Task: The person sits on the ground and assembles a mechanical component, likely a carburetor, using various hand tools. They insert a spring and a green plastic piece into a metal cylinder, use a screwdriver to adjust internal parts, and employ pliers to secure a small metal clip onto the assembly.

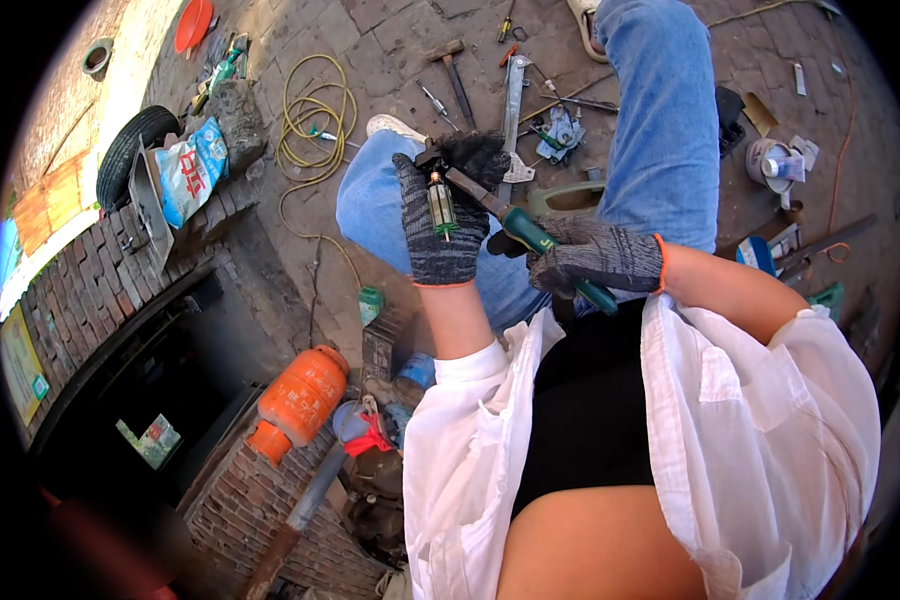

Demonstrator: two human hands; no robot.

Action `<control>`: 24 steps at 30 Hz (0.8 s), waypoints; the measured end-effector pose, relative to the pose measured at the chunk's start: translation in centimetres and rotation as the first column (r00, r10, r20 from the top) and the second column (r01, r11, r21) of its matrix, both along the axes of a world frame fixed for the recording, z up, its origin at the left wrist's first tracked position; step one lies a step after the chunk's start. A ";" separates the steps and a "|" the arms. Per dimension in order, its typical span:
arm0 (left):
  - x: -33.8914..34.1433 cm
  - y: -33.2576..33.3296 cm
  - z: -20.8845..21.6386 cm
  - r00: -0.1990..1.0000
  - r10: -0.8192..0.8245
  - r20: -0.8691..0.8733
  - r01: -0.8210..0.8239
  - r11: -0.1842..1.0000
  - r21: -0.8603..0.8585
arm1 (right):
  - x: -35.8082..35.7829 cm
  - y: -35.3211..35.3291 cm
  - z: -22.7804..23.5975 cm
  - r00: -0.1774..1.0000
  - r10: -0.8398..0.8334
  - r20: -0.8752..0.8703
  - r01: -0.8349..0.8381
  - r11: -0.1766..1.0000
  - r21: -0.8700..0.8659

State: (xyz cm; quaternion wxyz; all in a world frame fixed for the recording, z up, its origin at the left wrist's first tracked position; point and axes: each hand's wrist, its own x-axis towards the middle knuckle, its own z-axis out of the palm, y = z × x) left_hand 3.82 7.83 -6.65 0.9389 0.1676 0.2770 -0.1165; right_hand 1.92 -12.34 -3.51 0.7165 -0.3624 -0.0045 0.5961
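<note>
My left hand (440,262), in a dark grey knit glove, holds a small motor armature (441,207) upright against the palm. The armature has a coppery upper end, a metal core and green at its lower end. From the right, my right hand (595,255), in a grey glove with an orange cuff, is wrapped round the green handle of what looks like a hammer (532,232). Its metal shaft slants up to a dark head beside the armature, near my left fingers. Both hands are above my jeans-clad legs (662,130).
A coiled yellow cord (315,160), a wooden-handled hammer (457,85), a long metal piece (513,110) and a green device (560,135) lie on the paving. An orange gas cylinder (305,395) and a tyre (135,150) are leftward. A white bucket (767,165) stands at right.
</note>
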 end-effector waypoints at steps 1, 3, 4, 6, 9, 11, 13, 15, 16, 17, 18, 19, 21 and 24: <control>-0.1 0.0 -0.1 0.999 -0.005 0.034 0.007 0.999 -0.052 | -0.1 0.1 0.0 0.999 -0.021 -0.040 0.022 1.000 0.004; -0.2 0.2 -0.3 0.995 -0.008 0.103 0.025 0.987 -0.156 | 0.2 0.4 0.0 0.999 -0.022 -0.023 0.023 0.999 0.037; -0.3 0.4 -0.6 0.991 -0.010 0.134 0.033 0.985 -0.170 | 0.3 0.4 0.0 1.000 -0.023 -0.014 0.024 0.998 0.054; -0.1 0.6 -0.8 0.980 -0.008 0.198 0.048 0.979 -0.198 | -0.3 0.6 -1.2 0.989 -0.083 0.120 0.071 0.992 0.101; 0.0 -0.3 0.4 0.999 0.019 0.030 -0.024 0.989 0.143 | -0.8 0.8 -1.5 0.962 -0.163 0.219 0.141 0.984 0.113; 0.2 -0.2 -0.5 0.999 0.032 0.016 -0.035 0.967 0.251 | -0.5 0.9 -1.2 0.971 -0.123 0.206 0.114 0.992 0.057; 0.0 0.0 -1.0 0.999 0.043 0.033 -0.051 0.939 0.339 | 0.7 0.7 -0.4 0.991 0.003 0.136 0.002 0.999 -0.035; 0.0 -0.2 -0.7 0.996 0.043 0.080 -0.072 0.913 0.401 | 1.1 0.9 0.3 0.959 0.089 0.268 -0.042 0.983 -0.176; 0.0 -0.2 -0.8 0.996 0.046 0.073 -0.073 0.898 0.434 | 1.2 1.0 0.5 0.935 0.139 0.327 -0.057 0.967 -0.247; 0.1 -0.3 -0.8 0.997 0.046 0.067 -0.072 0.881 0.467 | 0.7 1.2 -0.2 0.928 0.111 0.355 -0.016 0.965 -0.260; 0.3 -0.3 -0.8 0.997 0.045 0.062 -0.069 0.864 0.498 | 0.0 1.5 -1.3 0.921 0.082 0.382 0.028 0.962 -0.273; 0.3 -0.2 -1.1 0.997 0.063 0.033 -0.071 0.850 0.522 | -0.5 1.6 -1.9 0.911 0.053 0.409 0.072 0.956 -0.285; 0.0 0.2 -1.8 0.994 0.110 -0.024 -0.076 0.813 0.577 | -0.3 1.6 -1.1 0.895 0.062 0.441 0.085 0.948 -0.306; -0.1 -0.1 -1.5 0.998 0.068 0.005 -0.060 0.840 0.540 | 0.1 1.3 -0.4 0.889 0.131 0.439 0.038 0.933 -0.357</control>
